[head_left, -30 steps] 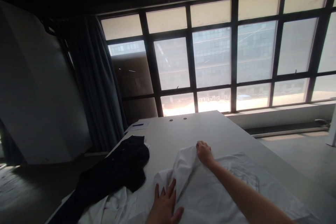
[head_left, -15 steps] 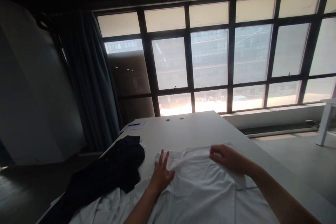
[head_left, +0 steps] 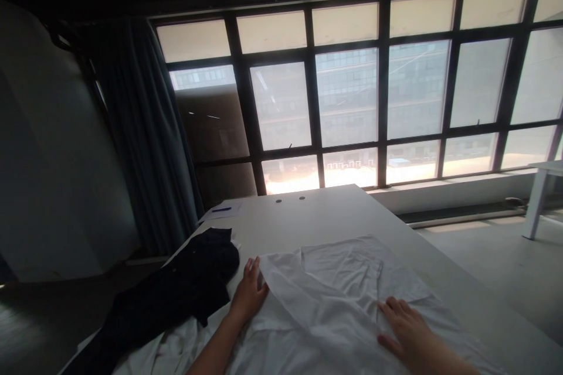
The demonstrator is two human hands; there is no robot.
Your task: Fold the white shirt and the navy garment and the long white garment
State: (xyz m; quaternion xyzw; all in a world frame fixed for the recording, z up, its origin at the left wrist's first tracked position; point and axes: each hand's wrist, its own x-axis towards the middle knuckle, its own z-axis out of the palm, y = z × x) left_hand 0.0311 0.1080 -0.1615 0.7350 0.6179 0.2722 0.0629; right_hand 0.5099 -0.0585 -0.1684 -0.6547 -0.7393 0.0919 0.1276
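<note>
A white garment, perhaps a shirt, lies spread and wrinkled across the near part of the white table. At its left edge is my left hand, fingers stretched forward and thumb apart, touching the fabric. My right hand rests palm down on the garment's right side, its fingers spread and slightly bent. Left of my left hand lies a dark garment in a loose heap. Crumpled white cloth shows beneath the dark garment, close to my left forearm.
The white table runs toward the windows and has two round cable holes near its far end. A blue pen lies on paper at the far left corner. A dark curtain hangs left; another white table stands right.
My right hand has come down and nearer from the garment's far right, going from curled to spread. My left hand has shifted left to the edge. The garment's far part lies flatter.
</note>
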